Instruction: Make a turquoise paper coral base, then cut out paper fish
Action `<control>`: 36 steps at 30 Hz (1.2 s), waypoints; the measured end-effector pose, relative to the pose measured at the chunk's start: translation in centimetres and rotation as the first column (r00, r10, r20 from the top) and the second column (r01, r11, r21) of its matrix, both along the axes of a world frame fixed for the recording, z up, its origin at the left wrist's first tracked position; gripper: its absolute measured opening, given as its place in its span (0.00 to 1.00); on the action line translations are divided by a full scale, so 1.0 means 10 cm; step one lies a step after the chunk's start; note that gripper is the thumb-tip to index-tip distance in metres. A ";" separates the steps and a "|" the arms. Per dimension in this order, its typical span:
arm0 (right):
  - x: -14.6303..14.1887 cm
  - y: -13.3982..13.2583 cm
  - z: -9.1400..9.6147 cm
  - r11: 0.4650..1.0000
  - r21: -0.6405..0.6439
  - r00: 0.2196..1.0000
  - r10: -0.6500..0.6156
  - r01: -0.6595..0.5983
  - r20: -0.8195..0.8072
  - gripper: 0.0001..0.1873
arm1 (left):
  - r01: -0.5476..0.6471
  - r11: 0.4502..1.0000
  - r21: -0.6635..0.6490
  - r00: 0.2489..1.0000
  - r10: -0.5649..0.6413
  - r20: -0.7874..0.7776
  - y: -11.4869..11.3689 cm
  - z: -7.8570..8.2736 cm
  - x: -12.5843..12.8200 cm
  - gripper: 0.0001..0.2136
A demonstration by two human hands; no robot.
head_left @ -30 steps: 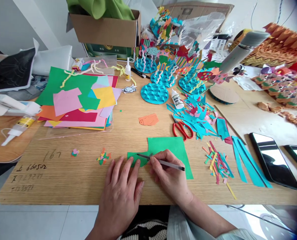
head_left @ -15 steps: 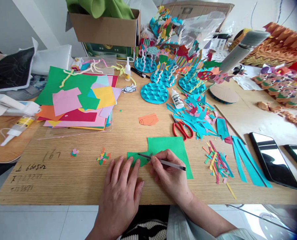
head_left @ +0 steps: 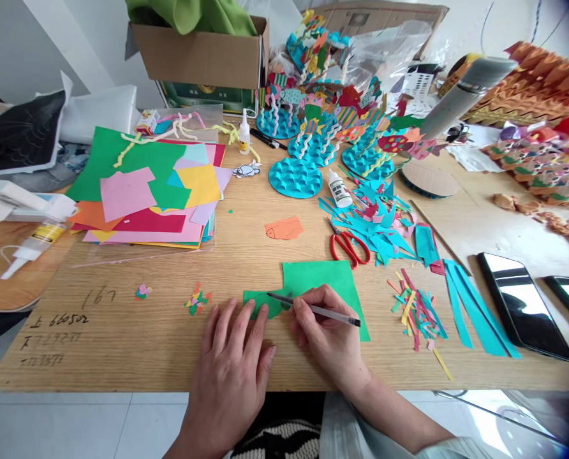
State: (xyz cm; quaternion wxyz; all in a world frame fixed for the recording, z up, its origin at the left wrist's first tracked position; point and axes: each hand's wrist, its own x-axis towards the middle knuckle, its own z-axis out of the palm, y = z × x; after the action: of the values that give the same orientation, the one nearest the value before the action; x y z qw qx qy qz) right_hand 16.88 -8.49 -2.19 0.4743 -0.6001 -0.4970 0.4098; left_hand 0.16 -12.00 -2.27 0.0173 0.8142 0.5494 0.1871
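A green sheet of paper lies near the table's front edge, with a narrower part reaching left. My left hand rests flat with its fingers spread, two fingertips pressing on that narrower part. My right hand is closed around a pen with a clear grey barrel, its tip at the green paper just beyond my left fingertips. A thin dark line shows on the paper there. Beyond it lies an orange paper piece with a fish drawn on it. Red-handled scissors lie behind the green sheet.
Coloured paper sheets are stacked at left. Blue scraps and thin paper strips lie at right, near a phone. A glue bottle stands by a round blue base; finished paper fish models fill the back.
My right hand and the pen have shifted slightly to the right, moving the tip along the green paper. My left hand stays in place.
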 end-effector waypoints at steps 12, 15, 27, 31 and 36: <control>0.01 0.00 0.04 1.000 0.000 0.999 -0.023 0.023 0.040 0.15 | -0.002 1.000 -0.008 1.000 0.002 0.003 0.00 0.00 0.01 0.19; 0.00 0.00 0.03 0.999 0.009 0.999 -0.039 0.039 0.026 0.15 | -0.002 1.000 -0.002 1.000 0.002 0.000 0.00 0.01 0.01 0.19; 0.00 -0.01 0.02 1.000 0.001 1.000 -0.018 0.018 -0.010 0.15 | -0.002 1.000 -0.007 1.000 0.002 -0.004 0.00 0.00 0.01 0.19; -0.03 -0.01 0.04 0.998 -0.031 0.995 0.049 -0.051 -0.083 0.14 | 0.000 1.000 -0.006 1.000 0.000 -0.004 0.00 0.01 0.01 0.19; -0.04 0.00 0.08 0.993 -0.071 0.993 0.084 -0.090 -0.081 0.16 | 0.000 1.000 0.002 1.000 0.000 -0.001 0.00 0.01 0.01 0.19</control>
State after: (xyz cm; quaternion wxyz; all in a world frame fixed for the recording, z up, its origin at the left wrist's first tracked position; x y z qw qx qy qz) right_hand 16.46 -8.47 -1.41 0.4524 -0.5788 -0.4882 0.4712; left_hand 0.25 -12.00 -2.16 0.0162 0.8144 0.5491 0.1870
